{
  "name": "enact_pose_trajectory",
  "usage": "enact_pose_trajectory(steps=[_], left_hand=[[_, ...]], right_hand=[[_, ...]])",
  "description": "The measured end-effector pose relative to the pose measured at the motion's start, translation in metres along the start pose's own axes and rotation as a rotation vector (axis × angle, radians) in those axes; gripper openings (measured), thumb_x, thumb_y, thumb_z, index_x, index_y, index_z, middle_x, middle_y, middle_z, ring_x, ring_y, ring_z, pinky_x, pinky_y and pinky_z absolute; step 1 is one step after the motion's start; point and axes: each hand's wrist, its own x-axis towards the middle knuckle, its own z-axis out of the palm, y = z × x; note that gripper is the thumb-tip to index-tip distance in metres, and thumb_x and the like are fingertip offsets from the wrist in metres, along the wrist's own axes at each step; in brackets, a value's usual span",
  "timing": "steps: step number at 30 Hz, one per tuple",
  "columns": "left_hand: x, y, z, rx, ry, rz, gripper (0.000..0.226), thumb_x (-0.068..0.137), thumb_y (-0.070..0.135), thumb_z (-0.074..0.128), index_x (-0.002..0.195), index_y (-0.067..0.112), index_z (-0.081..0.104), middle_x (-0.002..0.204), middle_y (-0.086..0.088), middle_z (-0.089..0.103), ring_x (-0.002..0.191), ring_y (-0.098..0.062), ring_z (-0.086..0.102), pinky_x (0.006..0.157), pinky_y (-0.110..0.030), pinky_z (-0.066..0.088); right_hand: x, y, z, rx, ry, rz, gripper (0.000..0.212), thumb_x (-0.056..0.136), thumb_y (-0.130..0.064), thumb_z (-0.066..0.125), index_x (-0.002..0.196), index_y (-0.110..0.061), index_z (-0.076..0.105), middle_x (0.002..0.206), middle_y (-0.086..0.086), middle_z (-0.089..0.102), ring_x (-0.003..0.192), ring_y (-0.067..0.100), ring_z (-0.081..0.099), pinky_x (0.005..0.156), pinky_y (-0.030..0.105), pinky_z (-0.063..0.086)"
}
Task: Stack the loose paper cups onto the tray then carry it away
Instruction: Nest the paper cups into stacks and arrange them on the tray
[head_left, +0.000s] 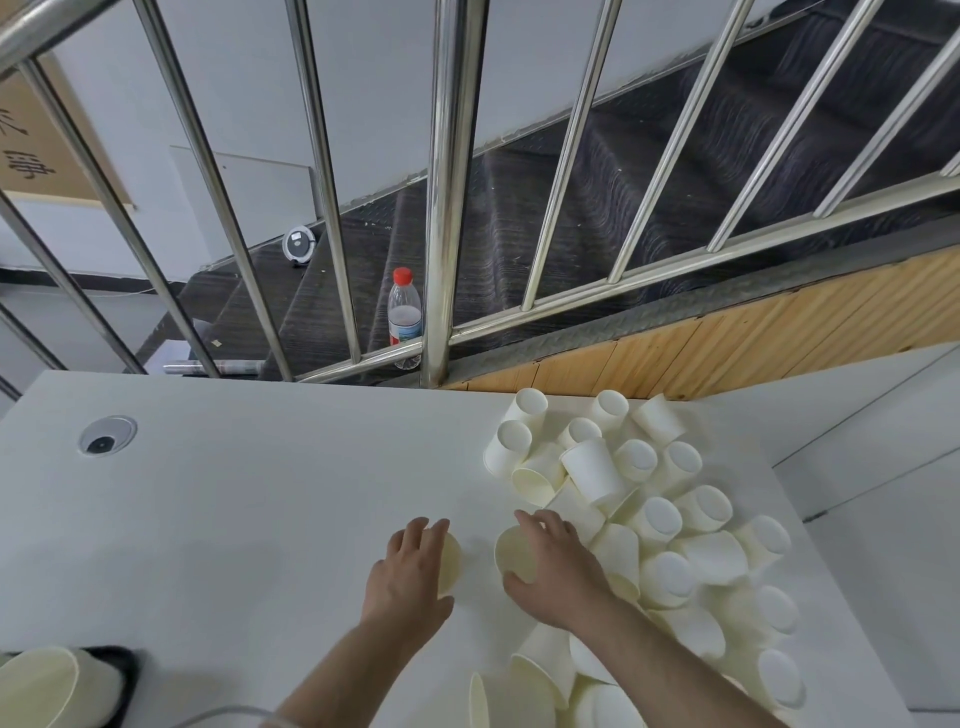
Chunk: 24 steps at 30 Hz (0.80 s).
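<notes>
Lower centre of the frame: left hand (413, 569) grips one paper cup (451, 564); right hand (558, 564) grips another cup (514, 553); hands apart on the white table (234, 519)

Loose cream paper cups (649, 525) lie tumbled in a heap on the right part of the white table (234, 519), most on their sides. Left of the heap, two cups: one (451, 564) under the left hand (410, 577), one (514, 553) under the right hand (558, 566). Black tray (117, 662) at the table's near-left corner, holding a cup (39, 691).
</notes>
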Motion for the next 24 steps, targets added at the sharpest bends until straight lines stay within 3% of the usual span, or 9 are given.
enact_pose_trajectory(steps=[2, 8, 24], left_hand=[[-0.001, 0.001, 0.0, 0.001, 0.0, 0.013, 0.08, 0.083, 0.037, 0.063, 0.147, 0.028, 0.016, 0.152, 0.005, 0.017, 0.138, -0.021, 0.024, 0.097, -0.031, 0.045], [-0.003, 0.001, -0.003, -0.014, 0.049, 0.039, 0.069, 0.084, 0.023, 0.058, 0.144, 0.028, 0.024, 0.146, 0.008, 0.027, 0.133, -0.019, 0.029, 0.092, -0.029, 0.047], [-0.063, 0.006, -0.027, -0.03, 0.163, 0.089, 0.066, 0.084, 0.023, 0.056, 0.143, 0.028, 0.027, 0.145, 0.006, 0.028, 0.132, -0.019, 0.031, 0.09, -0.029, 0.047]], right_hand=[[0.0, -0.004, 0.004, -0.028, -0.034, -0.041, 0.084, 0.086, -0.051, 0.058, 0.153, -0.027, 0.014, 0.155, -0.004, 0.013, 0.141, 0.021, 0.019, 0.104, 0.035, 0.04], [-0.001, -0.011, 0.009, -0.022, 0.01, -0.099, 0.069, 0.088, -0.021, 0.057, 0.15, -0.025, 0.025, 0.145, -0.003, 0.027, 0.133, 0.021, 0.031, 0.098, 0.032, 0.046], [-0.066, -0.045, -0.006, 0.029, 0.166, -0.107, 0.071, 0.086, -0.021, 0.058, 0.15, -0.027, 0.028, 0.145, -0.006, 0.027, 0.133, 0.017, 0.031, 0.097, 0.031, 0.046]])
